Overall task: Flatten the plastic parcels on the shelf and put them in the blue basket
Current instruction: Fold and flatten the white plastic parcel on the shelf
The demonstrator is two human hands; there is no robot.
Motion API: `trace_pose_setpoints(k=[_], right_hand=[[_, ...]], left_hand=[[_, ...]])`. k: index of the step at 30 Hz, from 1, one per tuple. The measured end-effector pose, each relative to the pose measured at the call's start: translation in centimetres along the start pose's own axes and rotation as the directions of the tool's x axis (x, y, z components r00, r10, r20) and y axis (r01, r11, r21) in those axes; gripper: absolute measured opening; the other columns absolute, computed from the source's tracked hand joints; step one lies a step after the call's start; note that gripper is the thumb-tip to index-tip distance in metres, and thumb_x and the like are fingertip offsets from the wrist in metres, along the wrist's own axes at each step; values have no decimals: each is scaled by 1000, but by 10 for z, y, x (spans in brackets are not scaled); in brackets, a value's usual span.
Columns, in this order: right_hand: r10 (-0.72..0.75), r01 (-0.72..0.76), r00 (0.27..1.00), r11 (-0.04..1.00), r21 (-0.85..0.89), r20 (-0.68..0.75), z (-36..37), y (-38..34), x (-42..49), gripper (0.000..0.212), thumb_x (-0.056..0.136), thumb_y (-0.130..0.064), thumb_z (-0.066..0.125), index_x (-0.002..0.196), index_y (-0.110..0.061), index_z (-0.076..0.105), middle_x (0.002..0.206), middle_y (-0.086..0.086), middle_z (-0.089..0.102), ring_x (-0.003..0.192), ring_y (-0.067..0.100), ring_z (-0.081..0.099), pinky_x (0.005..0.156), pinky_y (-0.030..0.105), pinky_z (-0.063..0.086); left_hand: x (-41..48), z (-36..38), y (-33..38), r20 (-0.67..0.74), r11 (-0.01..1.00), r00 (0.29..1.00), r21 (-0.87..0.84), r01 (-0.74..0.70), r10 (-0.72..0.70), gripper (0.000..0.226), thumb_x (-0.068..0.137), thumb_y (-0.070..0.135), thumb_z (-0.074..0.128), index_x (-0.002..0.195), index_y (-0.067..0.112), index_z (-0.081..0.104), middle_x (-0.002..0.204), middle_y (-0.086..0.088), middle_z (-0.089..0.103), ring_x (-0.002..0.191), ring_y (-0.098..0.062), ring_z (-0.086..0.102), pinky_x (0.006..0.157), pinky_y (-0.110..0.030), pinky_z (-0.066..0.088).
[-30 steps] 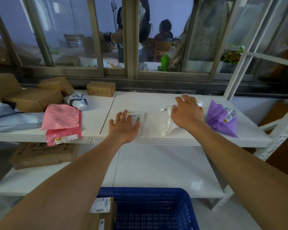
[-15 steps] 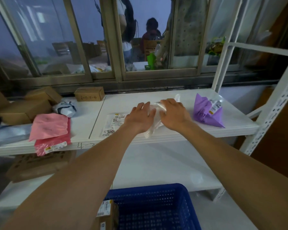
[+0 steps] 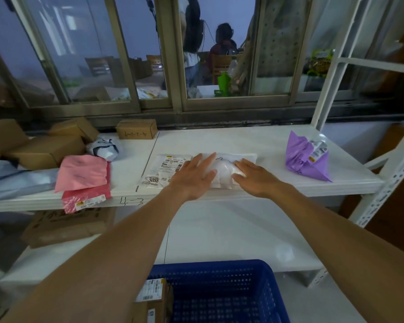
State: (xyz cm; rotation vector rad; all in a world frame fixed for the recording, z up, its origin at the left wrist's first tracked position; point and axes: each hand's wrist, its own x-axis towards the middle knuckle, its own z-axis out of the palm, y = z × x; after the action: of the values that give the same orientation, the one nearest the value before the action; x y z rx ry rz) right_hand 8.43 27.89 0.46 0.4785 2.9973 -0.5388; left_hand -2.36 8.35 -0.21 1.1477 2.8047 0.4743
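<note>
Left hand [image 3: 194, 174] and right hand [image 3: 254, 177], fingers spread flat, pressed on the white plastic parcel [image 3: 222, 171] on the shelf [image 3: 254, 141] (a bulge between them). Below the shelf, nearer, the blue basket [image 3: 222, 292]. Right of the parcel, purple parcel [image 3: 306, 157].

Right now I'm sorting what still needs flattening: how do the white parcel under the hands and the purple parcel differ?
The white parcel lies spread out at the shelf's front edge; the purple parcel sits crumpled and peaked, further right. The left hand and right hand press on the white one; nothing touches the purple one. Both are plastic bags on the same white shelf.
</note>
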Motion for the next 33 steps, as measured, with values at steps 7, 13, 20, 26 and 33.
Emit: trace_pose_setpoints(k=[7,13,20,26,33], right_hand=[[-67,46,981,992,-120,-181,3,-7,9,66,98,-57,7,160,-33,16,170,-8,5,156,21,6,125,49,9],[-154,124,970,979,-161,-190,9,-42,21,55,106,-39,16,160,-30,16,169,-7,7,156,17,4,126,45,5],[-74,57,993,984,-171,-96,27,-34,31,57,105,-40,11,161,-29,9,170,-8,1,156,14,-1,125,44,-2],[-73,51,991,980,-190,-111,30,-32,35,57,105,-38,12,161,-31,9,169,-10,1,155,12,-2,125,42,-2],[-74,54,992,983,-178,-107,29,-27,36,57,105,-38,14,161,-33,9,169,-12,0,155,11,-3,125,42,-3]], left_hand=[[4,5,14,-45,998,998,43,49,-47,59,105,56,18,162,42,10,173,4,3,158,-24,4,126,-53,10],[20,14,13,-88,999,996,10,32,-31,58,107,49,16,162,34,18,172,2,10,158,-19,7,127,-50,11],[24,34,10,-57,998,997,44,47,-45,61,106,50,13,163,29,14,173,1,8,159,-17,4,128,-47,5],[25,39,9,-48,995,997,71,71,-67,62,106,52,11,164,30,8,173,5,1,159,-14,-1,128,-45,2],[26,41,6,-44,995,997,84,62,-58,61,106,51,11,164,30,7,173,6,1,158,-13,-1,128,-45,2]])
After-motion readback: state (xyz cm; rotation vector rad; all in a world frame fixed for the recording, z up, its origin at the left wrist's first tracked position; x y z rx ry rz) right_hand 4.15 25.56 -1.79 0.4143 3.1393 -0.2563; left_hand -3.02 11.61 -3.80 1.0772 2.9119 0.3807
